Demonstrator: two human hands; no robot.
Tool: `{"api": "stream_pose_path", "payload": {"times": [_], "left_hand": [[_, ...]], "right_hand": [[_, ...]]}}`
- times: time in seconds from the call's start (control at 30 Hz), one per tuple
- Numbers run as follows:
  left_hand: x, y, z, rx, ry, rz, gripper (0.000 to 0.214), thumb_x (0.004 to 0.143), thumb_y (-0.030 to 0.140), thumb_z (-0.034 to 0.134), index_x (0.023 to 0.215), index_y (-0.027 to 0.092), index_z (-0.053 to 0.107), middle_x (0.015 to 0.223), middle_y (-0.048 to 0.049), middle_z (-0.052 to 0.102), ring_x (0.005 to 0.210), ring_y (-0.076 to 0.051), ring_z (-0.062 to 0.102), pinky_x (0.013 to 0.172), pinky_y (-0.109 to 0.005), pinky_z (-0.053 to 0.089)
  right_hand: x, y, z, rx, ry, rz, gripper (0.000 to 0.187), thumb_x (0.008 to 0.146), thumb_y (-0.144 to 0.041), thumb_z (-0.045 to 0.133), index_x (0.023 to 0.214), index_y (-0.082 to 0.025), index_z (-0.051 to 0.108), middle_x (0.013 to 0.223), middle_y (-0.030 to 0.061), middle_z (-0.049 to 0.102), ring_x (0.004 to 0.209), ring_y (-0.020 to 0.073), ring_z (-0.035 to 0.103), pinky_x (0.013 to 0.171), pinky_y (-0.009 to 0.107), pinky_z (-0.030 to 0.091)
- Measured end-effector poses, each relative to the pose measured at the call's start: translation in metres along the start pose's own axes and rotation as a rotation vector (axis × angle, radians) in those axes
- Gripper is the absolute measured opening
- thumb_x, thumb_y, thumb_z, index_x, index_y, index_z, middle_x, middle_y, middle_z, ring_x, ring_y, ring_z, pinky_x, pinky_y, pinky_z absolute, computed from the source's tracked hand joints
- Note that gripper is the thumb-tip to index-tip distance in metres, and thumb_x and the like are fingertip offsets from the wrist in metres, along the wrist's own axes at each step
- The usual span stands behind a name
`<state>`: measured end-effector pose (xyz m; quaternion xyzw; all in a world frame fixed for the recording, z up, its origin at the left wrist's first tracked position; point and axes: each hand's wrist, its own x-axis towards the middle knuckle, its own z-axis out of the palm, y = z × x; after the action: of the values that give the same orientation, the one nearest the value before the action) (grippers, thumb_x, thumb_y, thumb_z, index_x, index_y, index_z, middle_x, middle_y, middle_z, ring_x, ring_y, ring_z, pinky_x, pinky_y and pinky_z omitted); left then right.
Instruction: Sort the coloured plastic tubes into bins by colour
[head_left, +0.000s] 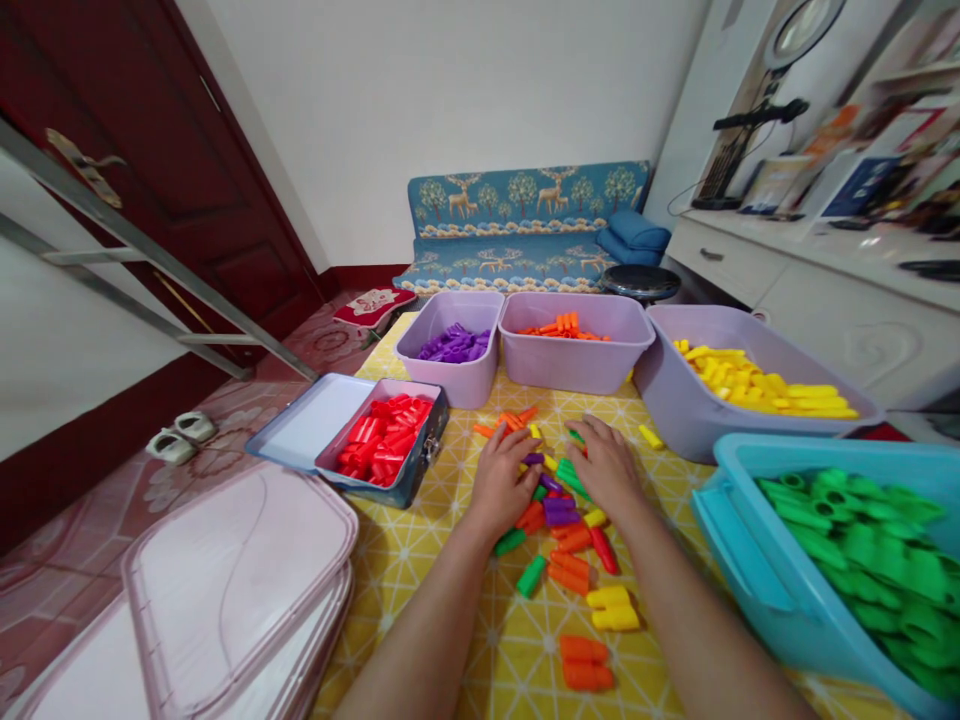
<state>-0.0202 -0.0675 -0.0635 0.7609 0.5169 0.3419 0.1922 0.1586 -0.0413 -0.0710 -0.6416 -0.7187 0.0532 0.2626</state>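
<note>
Over a mixed pile of small hollow plastic caps (559, 510) in orange, green, purple, yellow and red, both hands are low and touching pieces. My left hand (501, 478) lies on the pile's left side, fingers slightly bent and thumb apart, beside orange caps (517, 418) and a purple cap (533, 459). On the right side, my right hand (606, 462) has its fingers stretched out, with green caps (571, 477) at its inner edge. What lies under the palms is hidden. Closer to me are a yellow pair (613, 608) and an orange pair (585, 663).
Around the pile stand a metal box of red caps (382, 440), lilac bins of purple (454, 345), orange (566, 326) and yellow caps (757, 380), and a turquoise bin of green caps (862, 560). Lids (240, 590) are stacked at left. A yellow patterned cloth (405, 590) covers the table.
</note>
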Motion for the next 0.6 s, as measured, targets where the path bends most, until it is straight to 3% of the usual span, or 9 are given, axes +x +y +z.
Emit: {"api": "stream_pose_path", "payload": {"times": [0.13,0.27,0.43,0.6], "left_hand": [[0.0,-0.003,0.001,-0.007,0.001,-0.004,0.037,0.081,0.018,0.058,0.118,0.021,0.063,0.13,-0.0055,0.057,0.133,-0.023,0.037,0.114,-0.046,0.028],[0.002,-0.001,0.002,0.033,0.02,-0.005,0.038,0.08,0.015,0.059,0.117,0.021,0.063,0.127,-0.0048,0.059,0.129,-0.022,0.04,0.114,-0.044,0.029],[0.015,0.01,-0.005,0.178,-0.052,0.004,0.034,0.08,0.019,0.059,0.113,0.025,0.065,0.117,-0.0055,0.065,0.118,-0.025,0.048,0.107,-0.045,0.034],[0.03,0.006,-0.007,0.15,-0.083,0.08,0.028,0.079,0.025,0.063,0.106,0.023,0.069,0.107,-0.0062,0.068,0.109,-0.023,0.054,0.104,-0.043,0.034]], "right_hand": [[-0.001,-0.002,-0.005,0.109,-0.04,-0.108,0.04,0.077,-0.007,0.047,0.105,-0.025,0.07,0.103,0.007,0.065,0.099,0.0222,0.057,0.09,0.038,0.044],[-0.004,-0.008,0.001,0.227,0.007,-0.127,0.039,0.082,-0.014,0.047,0.117,-0.023,0.064,0.106,0.0077,0.067,0.102,0.0225,0.058,0.091,0.039,0.045],[-0.008,-0.014,0.007,0.383,0.082,-0.016,0.039,0.083,-0.025,0.05,0.121,-0.02,0.059,0.113,0.0098,0.066,0.103,0.0245,0.06,0.092,0.043,0.045],[-0.01,-0.011,0.007,0.709,0.1,0.114,0.03,0.077,-0.038,0.059,0.098,-0.017,0.064,0.091,0.0076,0.07,0.082,0.0217,0.065,0.077,0.036,0.051]]}}
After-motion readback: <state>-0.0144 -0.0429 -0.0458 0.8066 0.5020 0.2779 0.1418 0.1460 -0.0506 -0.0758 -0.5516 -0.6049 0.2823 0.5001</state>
